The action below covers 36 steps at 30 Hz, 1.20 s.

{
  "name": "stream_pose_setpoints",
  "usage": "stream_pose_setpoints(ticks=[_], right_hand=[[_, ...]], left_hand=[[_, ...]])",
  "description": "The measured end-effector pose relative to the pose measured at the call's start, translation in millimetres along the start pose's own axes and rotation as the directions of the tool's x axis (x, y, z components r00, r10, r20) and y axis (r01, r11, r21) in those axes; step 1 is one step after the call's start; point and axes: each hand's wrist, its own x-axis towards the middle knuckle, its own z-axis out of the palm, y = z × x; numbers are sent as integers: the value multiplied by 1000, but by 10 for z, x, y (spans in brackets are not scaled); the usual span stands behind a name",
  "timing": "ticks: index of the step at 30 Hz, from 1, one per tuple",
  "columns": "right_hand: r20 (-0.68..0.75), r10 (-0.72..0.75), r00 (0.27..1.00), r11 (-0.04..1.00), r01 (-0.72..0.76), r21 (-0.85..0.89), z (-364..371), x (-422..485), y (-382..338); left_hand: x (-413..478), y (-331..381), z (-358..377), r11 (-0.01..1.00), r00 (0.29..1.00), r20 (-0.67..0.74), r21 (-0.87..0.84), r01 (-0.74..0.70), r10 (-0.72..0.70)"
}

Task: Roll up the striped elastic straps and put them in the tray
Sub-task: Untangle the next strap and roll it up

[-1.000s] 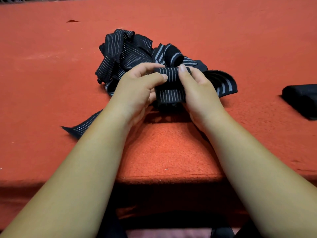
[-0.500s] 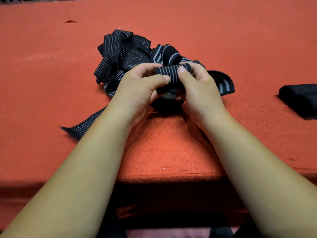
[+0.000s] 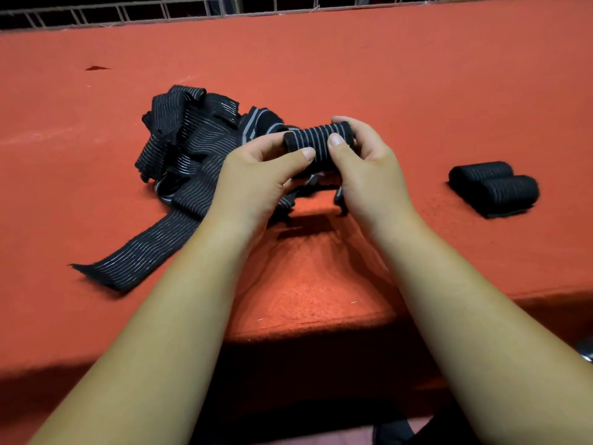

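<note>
Both hands hold a rolled black strap with pale stripes [image 3: 316, 141] above the red table. My left hand [image 3: 256, 179] pinches its left end between thumb and fingers. My right hand [image 3: 365, 170] grips its right end, thumb on the front. A short tail of the strap hangs below the roll. Behind and to the left lies a loose pile of striped straps [image 3: 189, 146], with one strap end [image 3: 134, 255] trailing toward the table's front edge. Two finished rolls [image 3: 494, 184] lie side by side at the right on a dark tray whose edge barely shows.
The red felt table [image 3: 417, 91] stretches wide around the hands. Its front edge [image 3: 308, 329] runs just below my forearms. A metal railing [image 3: 128, 11] lines the far side.
The strap has been wound into a tight roll and lifted higher off the table. The view has tilted up and right, bringing the two finished rolls and the railing into sight.
</note>
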Motion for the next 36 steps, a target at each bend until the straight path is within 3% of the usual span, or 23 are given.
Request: stream_pose_setpoints(ticks=[6,12,23,30,36], right_hand=[[-70,-13,997,992,4,-130,-570,-46,-17],[-165,21,986,981,-52,-188,-1164,9,4],[-289,31,957,919,-141,-369,-1980,581,173],[-383,23,923,866,-210,-454,-2106,940,449],[-433,74,898,774,-325,-543,-2070,1029,673]], left_hand=[[-43,-105,539,999,996,77,-21,34,-32],[84,-283,1128,997,996,40,5,78,-78],[713,-652,2134,991,984,117,8,137,-137],[1059,-947,2404,976,969,120,-5,216,-214],[1155,-1246,2436,970,974,81,142,197,-210]])
